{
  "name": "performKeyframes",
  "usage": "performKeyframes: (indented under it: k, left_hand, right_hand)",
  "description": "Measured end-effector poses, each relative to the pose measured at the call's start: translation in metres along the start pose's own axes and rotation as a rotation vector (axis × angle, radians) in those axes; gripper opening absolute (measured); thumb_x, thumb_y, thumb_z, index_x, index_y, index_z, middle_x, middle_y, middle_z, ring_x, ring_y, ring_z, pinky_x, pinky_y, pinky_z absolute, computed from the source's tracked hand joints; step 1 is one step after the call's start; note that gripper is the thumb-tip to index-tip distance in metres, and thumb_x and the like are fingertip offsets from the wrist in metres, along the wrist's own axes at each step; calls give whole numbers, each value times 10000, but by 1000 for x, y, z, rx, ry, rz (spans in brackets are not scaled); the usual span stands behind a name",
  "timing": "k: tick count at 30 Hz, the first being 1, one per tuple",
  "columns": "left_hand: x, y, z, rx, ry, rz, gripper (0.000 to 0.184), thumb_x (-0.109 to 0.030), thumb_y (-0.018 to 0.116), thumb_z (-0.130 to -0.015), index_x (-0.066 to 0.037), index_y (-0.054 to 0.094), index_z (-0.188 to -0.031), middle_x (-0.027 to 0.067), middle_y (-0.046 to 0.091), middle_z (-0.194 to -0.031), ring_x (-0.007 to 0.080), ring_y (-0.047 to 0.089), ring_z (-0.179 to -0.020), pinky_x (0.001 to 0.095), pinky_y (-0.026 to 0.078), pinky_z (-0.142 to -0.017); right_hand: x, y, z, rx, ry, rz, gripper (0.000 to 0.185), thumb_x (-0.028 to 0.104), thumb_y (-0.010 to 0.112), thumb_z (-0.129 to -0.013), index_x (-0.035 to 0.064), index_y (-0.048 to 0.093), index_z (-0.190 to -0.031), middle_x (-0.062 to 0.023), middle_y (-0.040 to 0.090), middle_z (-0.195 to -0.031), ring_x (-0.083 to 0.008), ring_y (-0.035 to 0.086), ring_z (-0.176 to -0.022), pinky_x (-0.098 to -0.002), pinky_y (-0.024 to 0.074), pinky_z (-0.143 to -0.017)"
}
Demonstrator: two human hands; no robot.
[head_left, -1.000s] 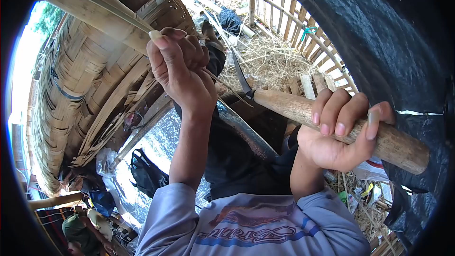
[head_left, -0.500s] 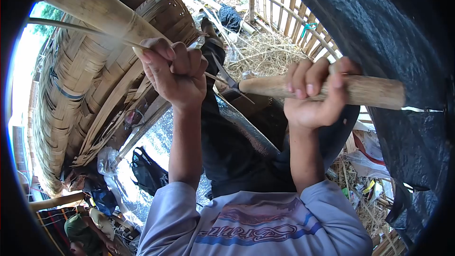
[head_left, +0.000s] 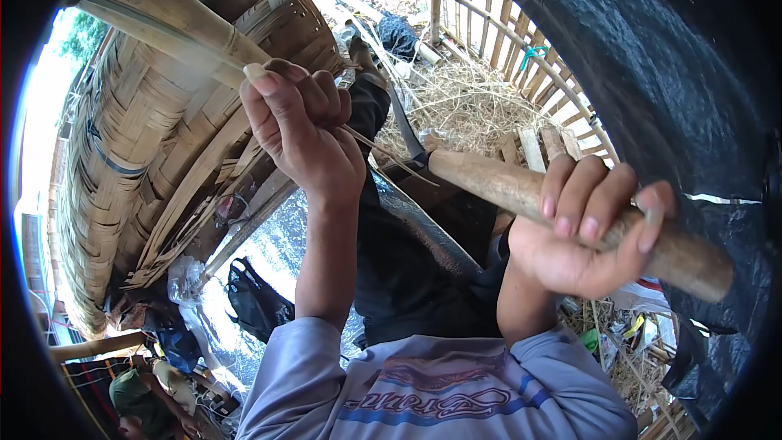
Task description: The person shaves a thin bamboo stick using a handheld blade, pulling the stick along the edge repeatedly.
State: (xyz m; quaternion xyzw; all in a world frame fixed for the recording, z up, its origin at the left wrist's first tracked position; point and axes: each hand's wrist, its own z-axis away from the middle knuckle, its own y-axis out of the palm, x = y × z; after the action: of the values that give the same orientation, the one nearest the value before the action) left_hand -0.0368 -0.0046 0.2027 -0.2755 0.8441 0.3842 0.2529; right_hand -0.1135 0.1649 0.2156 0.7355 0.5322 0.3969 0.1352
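My left hand (head_left: 305,134) is closed around a thin bamboo strip (head_left: 383,151). The strip's short end sticks out on the right of the fist. On the left its long part runs up toward the upper left, blurred against a bamboo pole. My right hand (head_left: 595,224) grips the long, thick wooden handle of a knife (head_left: 489,182), which slants down to the right. Its narrow dark blade (head_left: 403,121) points up and left, close to the strip's short end. Whether blade and strip touch, I cannot tell.
Large woven bamboo baskets (head_left: 134,138) and a thick bamboo pole (head_left: 175,12) crowd the left. Dark plastic sheeting (head_left: 643,57) hangs at right beside a slatted bamboo fence (head_left: 497,28). Dry straw (head_left: 481,110) covers the ground ahead. Another person (head_left: 142,399) is at lower left.
My right hand has moved right and down toward me, tilting the knife so its handle end hangs lower. My left hand has barely shifted and still holds the strip.
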Motion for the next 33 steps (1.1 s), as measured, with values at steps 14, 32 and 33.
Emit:
performKeyframes:
  k: [14, 32, 33]
  left_hand:
    - [1, 11, 8, -83, 21, 34, 292, -314, 450, -973, -48, 489, -860, -49, 265, -501, 36, 186, -426, 222, 137, -387]
    - [12, 3, 26, -191, -106, 46, 244, -309, 470, -964, -99, 467, -840, -48, 257, -528, 44, 201, -443, 230, 161, -379]
    - [20, 4, 29, -265, -170, 23, 223, -305, 476, -962, -122, 440, -839, -56, 234, -548, 49, 204, -455, 226, 166, -383]
  right_hand:
    - [-2, 15, 21, -36, -29, -123, 244, 190, 553, -910, 99, 353, -1017, -78, 488, -620, -159, 460, -470, -298, 400, -413]
    - [-2, 12, 20, -43, 2, -95, 295, 111, 600, -864, 115, 316, -946, -48, 447, -611, -149, 427, -435, -312, 398, -400]
    - [1, 16, 18, -38, -45, -130, 298, 103, 601, -862, 115, 315, -947, -50, 443, -606, -150, 423, -430, -319, 391, -391]
